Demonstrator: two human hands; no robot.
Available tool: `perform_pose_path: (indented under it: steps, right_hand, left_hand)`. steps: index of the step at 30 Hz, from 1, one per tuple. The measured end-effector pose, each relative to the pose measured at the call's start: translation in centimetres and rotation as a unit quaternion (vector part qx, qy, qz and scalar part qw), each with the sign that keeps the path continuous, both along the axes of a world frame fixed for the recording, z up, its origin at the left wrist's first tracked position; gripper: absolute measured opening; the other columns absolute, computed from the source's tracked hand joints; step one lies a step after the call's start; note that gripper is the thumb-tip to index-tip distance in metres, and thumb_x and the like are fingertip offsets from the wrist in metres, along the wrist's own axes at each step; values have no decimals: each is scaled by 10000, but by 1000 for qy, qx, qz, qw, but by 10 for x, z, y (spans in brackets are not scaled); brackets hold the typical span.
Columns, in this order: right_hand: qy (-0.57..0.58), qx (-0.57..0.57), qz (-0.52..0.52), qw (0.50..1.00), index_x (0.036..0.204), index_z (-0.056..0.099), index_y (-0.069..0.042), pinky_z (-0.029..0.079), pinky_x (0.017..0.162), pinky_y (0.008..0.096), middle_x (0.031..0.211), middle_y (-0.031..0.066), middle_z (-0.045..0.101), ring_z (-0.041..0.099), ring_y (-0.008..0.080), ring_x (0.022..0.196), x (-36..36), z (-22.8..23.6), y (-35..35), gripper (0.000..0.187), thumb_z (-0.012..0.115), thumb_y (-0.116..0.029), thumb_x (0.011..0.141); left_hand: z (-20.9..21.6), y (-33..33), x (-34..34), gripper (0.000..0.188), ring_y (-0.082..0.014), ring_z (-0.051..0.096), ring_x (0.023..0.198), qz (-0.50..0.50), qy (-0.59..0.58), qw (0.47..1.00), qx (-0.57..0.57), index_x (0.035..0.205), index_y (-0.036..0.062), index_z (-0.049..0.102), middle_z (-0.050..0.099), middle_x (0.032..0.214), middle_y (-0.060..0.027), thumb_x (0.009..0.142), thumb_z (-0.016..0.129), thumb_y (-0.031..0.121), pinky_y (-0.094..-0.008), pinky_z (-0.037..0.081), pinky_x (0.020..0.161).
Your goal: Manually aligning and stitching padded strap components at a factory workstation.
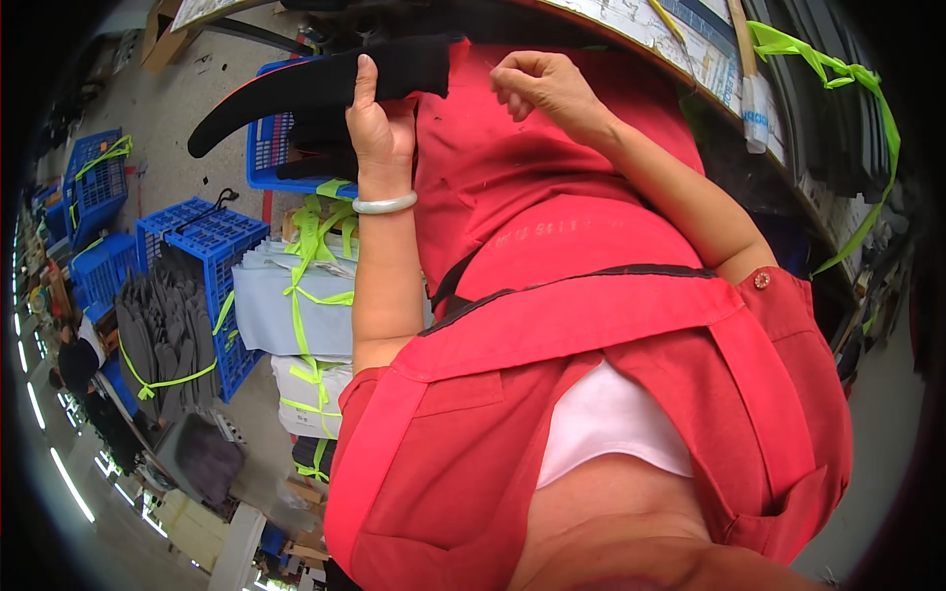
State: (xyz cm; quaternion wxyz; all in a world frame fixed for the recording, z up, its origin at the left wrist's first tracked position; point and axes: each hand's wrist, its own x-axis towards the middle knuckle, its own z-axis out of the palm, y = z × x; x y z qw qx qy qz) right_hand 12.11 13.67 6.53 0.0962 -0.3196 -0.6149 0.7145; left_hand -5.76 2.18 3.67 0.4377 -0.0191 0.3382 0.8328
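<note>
My left hand [382, 138], with a pale bangle [385, 204] at the wrist, grips a long curved piece of black fabric [296, 89]. The thumb lies on top of the fabric and the other fingers are mostly hidden. The piece tapers to the left, and a thin red edge shows along part of it. Its wider right end lies over the red apron [552, 177] on my lap. A little right of that end, my right hand [537, 91] is closed in a pinch above the apron. What its fingertips hold, if anything, is too small to make out.
Beyond my left hand stands a blue crate [261, 163] with dark pieces inside. Light-blue bundles [286, 305] tied with green strips stand left of my forearm, near another blue crate [222, 236] and grey pieces [168, 325]. A cluttered workbench [631, 30] edges the upper right.
</note>
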Motion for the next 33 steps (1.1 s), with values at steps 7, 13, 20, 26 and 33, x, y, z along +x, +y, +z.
perform_pose_path:
  steps: [7, 13, 20, 26, 33]
  right_hand:
    - [-3, -67, 46, 997, 974, 636, -21, 550, 662, 276, 846, 43, 633, 602, 111, 707, -9, -4, -1, 259, 598, -267, 905]
    - [-8, -82, 27, 996, 941, 619, -23, 536, 652, 262, 784, 40, 608, 598, 125, 673, -6, 1, -14, 219, 601, -232, 879]
    - [-42, -184, 106, 976, 858, 635, -25, 518, 558, 251, 699, 45, 637, 600, 101, 596, 7, -18, -26, 137, 622, -161, 855]
    - [-55, -46, 30, 997, 976, 668, -9, 510, 688, 241, 838, 48, 665, 612, 99, 727, 13, -8, 18, 340, 583, -337, 946]
    - [43, 46, 113, 992, 997, 658, -10, 467, 658, 222, 801, 2, 632, 557, 54, 723, -9, -9, 12, 279, 648, -275, 910]
  left_hand:
    - [-10, 5, 16, 279, -238, 641, 987, -2, 67, 997, -35, 1088, 7, 615, 660, 1070, -104, 912, 643, 223, -379, 520, 900]
    - [-8, 8, 26, 228, -211, 653, 941, 19, 92, 995, -27, 1074, 29, 627, 661, 1045, -78, 900, 662, 173, -357, 543, 862]
    - [-6, 6, 41, 203, -150, 644, 873, 20, 108, 992, -57, 1034, 33, 634, 658, 985, -40, 852, 709, 85, -289, 547, 795]
    - [-3, -1, 16, 213, -166, 652, 850, 35, 94, 993, -54, 1043, 19, 615, 652, 990, -65, 881, 688, 136, -308, 567, 773]
    - [-6, -5, 28, 210, -154, 625, 889, -85, 39, 996, -4, 1037, 49, 620, 636, 970, -26, 866, 702, 139, -301, 523, 846]
